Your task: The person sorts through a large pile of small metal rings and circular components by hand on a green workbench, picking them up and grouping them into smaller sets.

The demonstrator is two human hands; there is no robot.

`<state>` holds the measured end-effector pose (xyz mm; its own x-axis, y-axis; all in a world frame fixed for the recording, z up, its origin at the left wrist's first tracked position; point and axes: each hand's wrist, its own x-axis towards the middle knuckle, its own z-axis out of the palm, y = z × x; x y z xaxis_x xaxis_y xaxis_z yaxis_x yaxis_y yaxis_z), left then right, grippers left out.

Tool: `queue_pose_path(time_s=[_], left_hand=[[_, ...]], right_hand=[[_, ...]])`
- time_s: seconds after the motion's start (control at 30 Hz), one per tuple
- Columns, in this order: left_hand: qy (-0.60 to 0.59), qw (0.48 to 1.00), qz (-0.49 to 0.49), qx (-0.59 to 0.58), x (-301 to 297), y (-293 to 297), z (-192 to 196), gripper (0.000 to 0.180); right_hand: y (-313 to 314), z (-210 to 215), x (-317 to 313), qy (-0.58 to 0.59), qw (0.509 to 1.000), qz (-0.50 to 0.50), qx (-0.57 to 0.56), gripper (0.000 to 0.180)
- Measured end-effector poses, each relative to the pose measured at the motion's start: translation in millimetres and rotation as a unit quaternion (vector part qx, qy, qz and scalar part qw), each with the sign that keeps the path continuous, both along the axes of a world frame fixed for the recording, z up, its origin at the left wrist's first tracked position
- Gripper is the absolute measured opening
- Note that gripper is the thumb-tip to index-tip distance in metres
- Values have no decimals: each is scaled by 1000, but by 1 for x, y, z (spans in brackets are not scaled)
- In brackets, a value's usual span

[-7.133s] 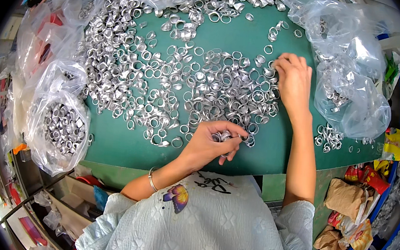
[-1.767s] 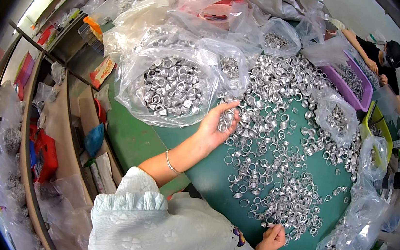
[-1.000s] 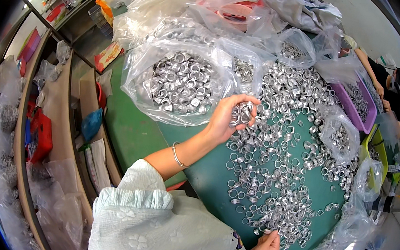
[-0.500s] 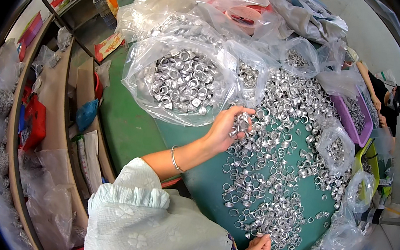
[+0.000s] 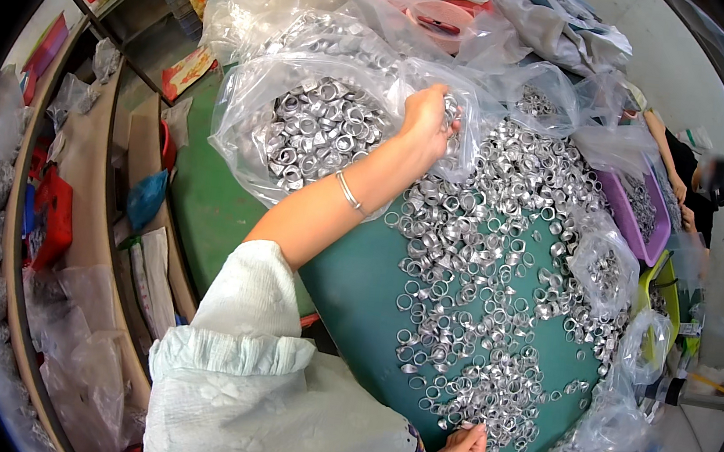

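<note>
My left hand [image 5: 428,125], a silver bangle on its wrist, is closed around several metal rings [image 5: 451,112]. It is over a small clear bag [image 5: 462,153] beside the big open bag [image 5: 235,129] of rings. My right hand [image 5: 462,448] is pinched at the near edge of a heap of silver rings [image 5: 495,390]; what its fingertips hold, if anything, is too small to make out. Loose rings [image 5: 464,263] spread over the green tabletop [image 5: 346,295] between my hands.
Ring-filled clear bags [image 5: 605,265] line the right side, with a purple basket [image 5: 657,235] and a lime-green basket [image 5: 665,293] beyond. Another person [image 5: 706,187] works at the far right. Shelves [image 5: 83,197] with bags and a red bin [image 5: 54,220] stand on the left.
My left hand has moved up and away from the loose rings to the small clear bag, rings still in it. My right hand has barely moved. The whole view has shifted slightly.
</note>
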<state>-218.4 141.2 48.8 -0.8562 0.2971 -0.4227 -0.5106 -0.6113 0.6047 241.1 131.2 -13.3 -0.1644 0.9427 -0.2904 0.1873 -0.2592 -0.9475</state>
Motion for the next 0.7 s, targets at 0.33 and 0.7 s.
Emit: queue_pose_path(time_s=[0.33,0.7], left_hand=[[208,960,11,-187,15,-6,-17,36],[550,720,-149,-396,69,-31,-42,41]], right_hand=[[1,-1,-4,-18,1000,1,0,34],[1,-2,-10,-26,1000,1,0,34]])
